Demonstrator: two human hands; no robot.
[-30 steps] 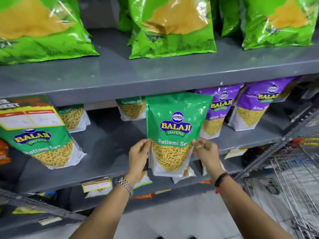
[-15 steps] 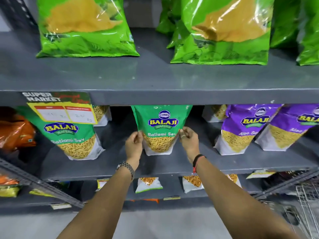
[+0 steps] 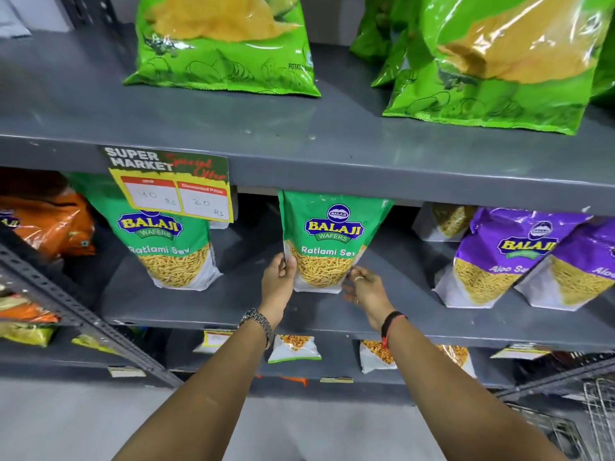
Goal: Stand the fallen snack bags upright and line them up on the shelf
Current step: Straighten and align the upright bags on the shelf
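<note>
A green Balaji Ratlami Sev bag (image 3: pixel 329 241) stands upright on the grey middle shelf (image 3: pixel 233 307), its top hidden under the shelf above. My left hand (image 3: pixel 278 281) pinches the bag's lower left edge. My right hand (image 3: pixel 364 289) is at the bag's lower right corner, fingers loosely spread and just off it. A second green Ratlami Sev bag (image 3: pixel 166 247) stands to the left, partly behind a price tag. Two purple Aloo Sev bags (image 3: pixel 499 257) (image 3: pixel 579 271) lean at the right.
Large light-green snack bags (image 3: pixel 226 44) (image 3: pixel 492 61) lie on the top shelf. A yellow price tag (image 3: pixel 173 191) hangs from that shelf's front edge. Orange bags (image 3: pixel 50 221) sit far left behind a slanted metal brace (image 3: pixel 83 314). Small bags fill the lower shelf; a wire basket (image 3: pixel 595 424) is at the bottom right.
The green bag went from being held out in front of the shelf to standing on the middle shelf. My right hand has let go of its edge; the view came closer.
</note>
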